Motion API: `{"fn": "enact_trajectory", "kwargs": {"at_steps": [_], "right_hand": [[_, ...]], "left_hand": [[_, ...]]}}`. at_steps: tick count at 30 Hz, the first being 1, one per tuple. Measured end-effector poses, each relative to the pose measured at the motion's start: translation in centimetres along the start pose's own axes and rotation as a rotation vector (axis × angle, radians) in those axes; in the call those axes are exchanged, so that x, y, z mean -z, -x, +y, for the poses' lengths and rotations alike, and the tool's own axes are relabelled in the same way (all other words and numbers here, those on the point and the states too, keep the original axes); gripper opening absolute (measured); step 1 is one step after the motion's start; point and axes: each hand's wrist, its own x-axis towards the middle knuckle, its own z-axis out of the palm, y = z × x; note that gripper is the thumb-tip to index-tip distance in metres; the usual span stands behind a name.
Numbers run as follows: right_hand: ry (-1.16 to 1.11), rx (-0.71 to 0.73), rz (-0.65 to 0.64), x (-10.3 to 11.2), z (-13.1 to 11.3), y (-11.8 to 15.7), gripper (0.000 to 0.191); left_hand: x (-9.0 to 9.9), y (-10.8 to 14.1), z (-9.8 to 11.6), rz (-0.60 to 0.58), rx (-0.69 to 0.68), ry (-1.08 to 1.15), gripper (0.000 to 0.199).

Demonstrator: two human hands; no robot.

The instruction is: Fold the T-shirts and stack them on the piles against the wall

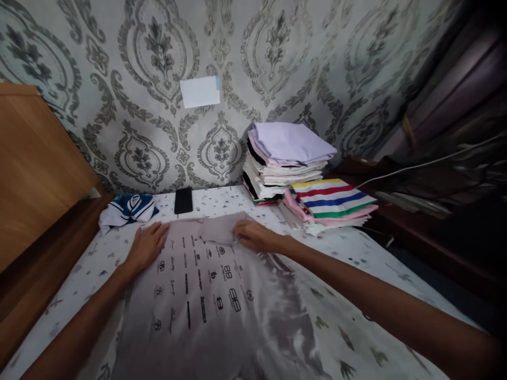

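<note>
A grey T-shirt with rows of small black printed logos and lettering lies spread over a white sheet with a leaf pattern. My left hand rests on its upper left edge, fingers stretched out and lying flat. At the upper right, beside the neckline, my right hand has its fingers curled closed on the shirt's fabric. Folds and creases run down the shirt's right side below that hand. The lower part of the shirt runs out of view.
A tall stack of folded clothes stands by the wall, lilac on top. Before it lies a lower pile with a striped garment. A black phone and a crumpled teal-and-white garment lie at the back. A wooden panel borders the left.
</note>
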Motion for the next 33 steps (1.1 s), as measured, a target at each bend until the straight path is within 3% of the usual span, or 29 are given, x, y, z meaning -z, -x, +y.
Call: {"fn": "enact_trajectory", "kwargs": {"at_steps": [3, 7, 10, 13, 16, 19, 21, 25, 29, 33], "right_hand": [[0.026, -0.144, 0.067, 0.5, 0.5, -2.3, 0.011], [-0.006, -0.463, 0.281, 2.9, 2.3, -8.3, 0.007], [0.010, -0.612, 0.396, 4.0, 3.5, -12.4, 0.019], [0.027, -0.694, 0.508, 2.8, 3.3, -13.9, 0.038], [-0.004, -0.507, 0.482, -0.6, 1.1, -12.4, 0.038], [-0.048, -0.110, 0.262, -4.1, -1.1, -9.4, 0.040], [-0.029, 0.025, 0.105, -5.3, -1.6, -7.7, 0.050], [0.083, -0.080, -0.036, -4.2, 1.2, -5.1, 0.061], [0.157, -0.258, 0.003, -2.1, 5.3, -2.9, 0.057], [0.204, -0.352, 0.076, -1.3, 6.4, -2.3, 0.051]], "left_hand": [[0.8, 0.2, 1.5, 0.072, -0.088, 0.015, 0.041], [1.8, 0.1, 4.9, 0.053, -0.319, 0.218, 0.039], [1.6, -0.5, 7.5, -0.024, -0.382, 0.311, 0.042], [0.8, -1.6, 8.8, -0.114, -0.380, 0.308, 0.048], [-0.1, -2.9, 9.0, -0.162, -0.377, 0.295, 0.053], [-0.9, -3.8, 8.6, -0.153, -0.382, 0.270, 0.055], [-1.4, -4.1, 7.9, -0.137, -0.363, 0.236, 0.055], [-1.6, -3.6, 5.4, -0.117, -0.273, 0.168, 0.053], [-1.2, -2.6, 2.9, -0.117, -0.162, 0.119, 0.055], [-1.0, -2.3, 2.3, -0.097, -0.094, 0.116, 0.055]]}}
